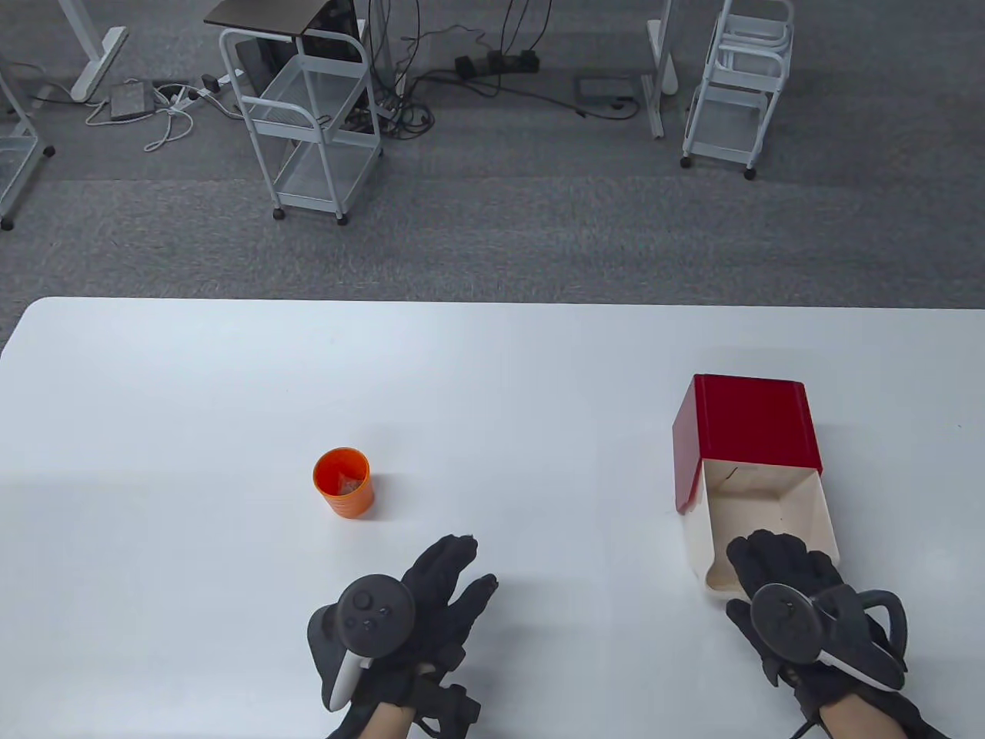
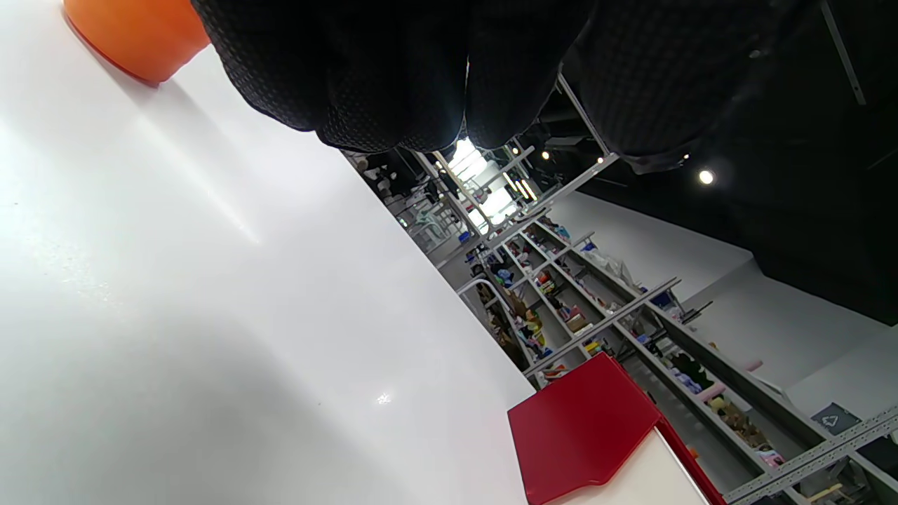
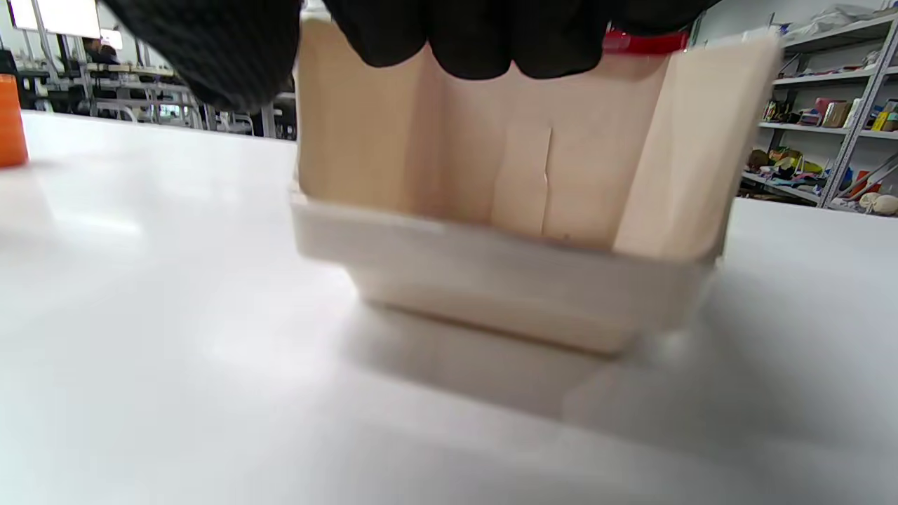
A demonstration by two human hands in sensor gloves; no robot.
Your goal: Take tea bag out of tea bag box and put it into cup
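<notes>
Desk, white, carried three task items at this entry

Item one: tea bag box, red sleeve with cream inner tray drawn out toward me, lying on its side at my right. Tray interior looked bare in the table view; no bag showed there. Cardboard, thin; I judged it light and easily crushed, best steadied at the tray rim

Item two: cup, orange, upright, left of centre and well apart from the box

Item three: tea bag, a pale shape inside the cup, too small to read clearly. I judged it limp, near weightless, tearable; best pinched at a corner or by the string, if it had one

My right hand rested its fingers over the tray's near rim; whether they gripped it I could not tell. My left hand lay near the cup, fingers spread, holding nothing
</notes>
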